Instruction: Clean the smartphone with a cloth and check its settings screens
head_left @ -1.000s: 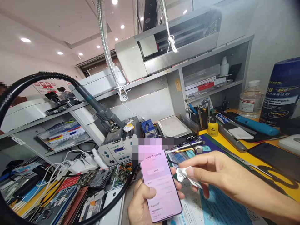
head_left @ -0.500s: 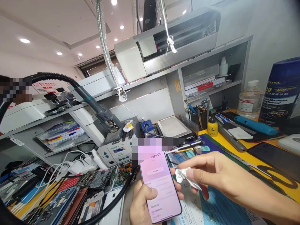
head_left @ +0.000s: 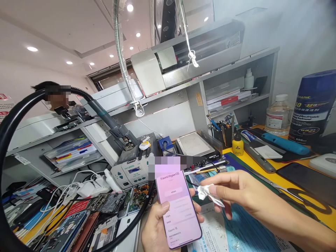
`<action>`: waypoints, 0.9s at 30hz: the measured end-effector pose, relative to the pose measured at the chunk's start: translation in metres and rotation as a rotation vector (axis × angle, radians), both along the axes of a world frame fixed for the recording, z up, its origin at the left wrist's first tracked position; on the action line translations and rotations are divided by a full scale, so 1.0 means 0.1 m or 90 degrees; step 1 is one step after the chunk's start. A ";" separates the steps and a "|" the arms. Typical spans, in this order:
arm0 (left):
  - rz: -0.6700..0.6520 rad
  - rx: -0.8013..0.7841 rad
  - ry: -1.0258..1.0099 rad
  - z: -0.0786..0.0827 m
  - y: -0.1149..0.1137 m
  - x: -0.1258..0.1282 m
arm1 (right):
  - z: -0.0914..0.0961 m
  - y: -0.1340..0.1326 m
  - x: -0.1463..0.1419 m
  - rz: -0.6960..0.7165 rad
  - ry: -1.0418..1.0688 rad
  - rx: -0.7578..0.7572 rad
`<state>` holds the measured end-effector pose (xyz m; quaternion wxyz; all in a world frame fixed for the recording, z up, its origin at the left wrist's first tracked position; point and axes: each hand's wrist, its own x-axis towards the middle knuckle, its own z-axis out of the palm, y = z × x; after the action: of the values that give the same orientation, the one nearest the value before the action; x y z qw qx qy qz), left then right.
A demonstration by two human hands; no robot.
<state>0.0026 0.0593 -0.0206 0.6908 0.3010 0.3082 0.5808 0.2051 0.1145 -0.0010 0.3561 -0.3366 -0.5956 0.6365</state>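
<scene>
A smartphone (head_left: 181, 210) with a lit pink screen reading "Xiaomi HyperOS" is held upright, its face turned toward me. My left hand (head_left: 154, 224) is closed around it, the thumb over the screen's left edge and fingertips showing at the right edge. To the right of the phone, my right hand (head_left: 233, 194) pinches a crumpled white tissue (head_left: 210, 196) between thumb and fingers. The tissue is close to the phone's right side, apart from the screen. Below the hands lie printed papers (head_left: 212, 231) and a blue sheet (head_left: 246, 231).
Scissors (head_left: 301, 197), a dark phone (head_left: 307, 180) and a yellow bottle (head_left: 237, 144) lie or stand at right. Opened phones and circuit boards (head_left: 110, 203) crowd the left. A black hose (head_left: 131, 227) loops around from the left. Behind stands a soldering station (head_left: 133, 171); another person is beyond the shelf.
The view has shifted slightly, bringing the other person's head into sight. My left thumb has moved up and left to the phone's edge, and the screen content has scrolled slightly.
</scene>
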 end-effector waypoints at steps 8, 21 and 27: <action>-0.009 0.048 -0.013 -0.04 0.02 -0.04 | 0.05 -0.02 -0.05 -0.013 0.031 -0.023; -0.106 0.040 -0.014 -0.06 0.06 -0.15 | -0.07 0.01 -0.05 -0.017 -0.007 -0.018; -0.110 0.038 -0.023 -0.06 0.06 -0.14 | -0.05 -0.01 -0.04 -0.014 0.002 -0.020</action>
<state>-0.0111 0.0649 -0.0269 0.7346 0.3364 0.2511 0.5331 0.2008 0.1138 -0.0063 0.3588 -0.3476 -0.5809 0.6426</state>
